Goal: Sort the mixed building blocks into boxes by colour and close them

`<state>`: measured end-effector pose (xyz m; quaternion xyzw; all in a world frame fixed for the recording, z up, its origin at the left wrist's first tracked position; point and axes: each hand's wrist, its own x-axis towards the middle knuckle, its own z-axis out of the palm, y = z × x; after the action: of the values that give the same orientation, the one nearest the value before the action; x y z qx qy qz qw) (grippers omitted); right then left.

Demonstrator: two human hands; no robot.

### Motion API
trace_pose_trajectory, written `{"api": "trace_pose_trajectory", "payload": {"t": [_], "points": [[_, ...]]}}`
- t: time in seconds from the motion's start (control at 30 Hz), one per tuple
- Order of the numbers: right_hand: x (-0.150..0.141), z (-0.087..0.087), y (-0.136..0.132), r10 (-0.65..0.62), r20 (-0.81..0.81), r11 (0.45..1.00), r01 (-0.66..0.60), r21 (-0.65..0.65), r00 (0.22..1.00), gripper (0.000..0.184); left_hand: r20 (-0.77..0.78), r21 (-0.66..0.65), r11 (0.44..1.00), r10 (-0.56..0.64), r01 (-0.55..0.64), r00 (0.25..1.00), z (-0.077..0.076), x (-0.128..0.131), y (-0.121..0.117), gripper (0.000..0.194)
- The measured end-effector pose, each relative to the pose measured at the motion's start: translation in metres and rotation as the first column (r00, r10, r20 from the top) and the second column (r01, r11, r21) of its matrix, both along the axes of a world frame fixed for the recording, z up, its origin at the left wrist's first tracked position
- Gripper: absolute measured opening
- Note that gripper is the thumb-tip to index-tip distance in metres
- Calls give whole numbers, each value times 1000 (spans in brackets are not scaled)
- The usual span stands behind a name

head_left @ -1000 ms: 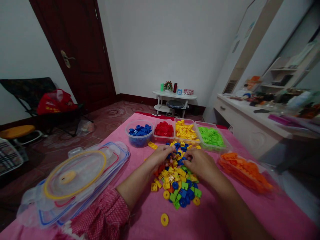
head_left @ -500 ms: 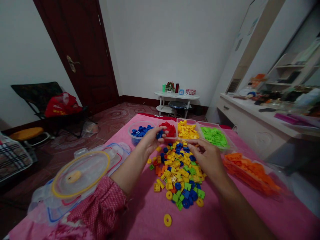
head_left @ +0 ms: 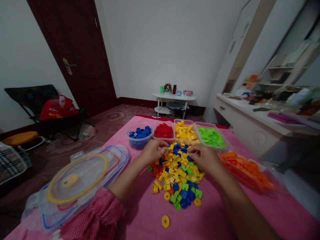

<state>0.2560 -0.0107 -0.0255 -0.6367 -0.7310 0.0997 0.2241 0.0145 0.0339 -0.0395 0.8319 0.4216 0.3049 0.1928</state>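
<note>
A heap of mixed plastic bricks (head_left: 178, 175) in yellow, blue, green and red lies on the pink tablecloth (head_left: 215, 216). My left hand (head_left: 153, 150) rests at the heap's far left edge with its fingers curled down onto the bricks. At the heap's far right edge my right hand (head_left: 205, 158) has its fingers bent and pinched among the bricks. What either hand holds is hidden. Behind the heap stand a round tub of blue bricks (head_left: 139, 135), a tub of red bricks (head_left: 163, 130), a tub of yellow bricks (head_left: 184, 131) and a tub of green bricks (head_left: 211, 136).
Orange bricks (head_left: 246, 170) fill a clear container at the right. Stacked clear lids (head_left: 75, 180) lie at the left. A lone yellow ring (head_left: 165, 221) sits near the front. A white desk (head_left: 252, 123) stands right of the table, a dark door (head_left: 72, 53) beyond.
My left hand, which was raised by the blue tub with a blue brick, has come back down onto the heap's left edge. My right hand has lowered onto the heap.
</note>
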Motion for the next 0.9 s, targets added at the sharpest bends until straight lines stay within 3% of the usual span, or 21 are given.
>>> {"api": "trace_pose_trajectory", "payload": {"t": [0.1, 0.2, 0.3, 0.47, 0.63, 0.73, 0.83, 0.9], "points": [[11, 4, -6, 82, 76, 973, -64, -220, 994, 12, -35, -85, 981, -177, 173, 984, -19, 6, -12, 41], [15, 5, -13, 153, 95, 942, -116, -315, 984, 29, -49, -125, 958, -264, 257, 963, -31, 9, -18, 56], [11, 3, -16, 159, 138, 947, -111, -301, 978, 44, -40, -150, 967, -214, 206, 976, -34, 11, -21, 48], [-6, 2, -18, 130, 255, 956, -53, -289, 958, 25, -66, -114, 984, -147, 139, 987, -36, 17, -25, 20], [-12, 1, -19, 121, 296, 961, -36, -276, 947, 15, -58, 20, 999, -40, 41, 998, -34, 28, -35, 12], [-5, 0, -13, 79, 254, 970, -15, -244, 964, 11, -58, 83, 983, -161, 165, 985, -28, 37, -44, 16], [6, -1, -5, -1, 207, 989, 32, -147, 978, 8, -173, 97, 939, -310, 330, 935, -24, 46, -48, 29], [11, -3, -1, -29, 203, 994, 50, -99, 979, 15, -259, 84, 928, -331, 362, 908, -24, 50, -49, 35]]}}
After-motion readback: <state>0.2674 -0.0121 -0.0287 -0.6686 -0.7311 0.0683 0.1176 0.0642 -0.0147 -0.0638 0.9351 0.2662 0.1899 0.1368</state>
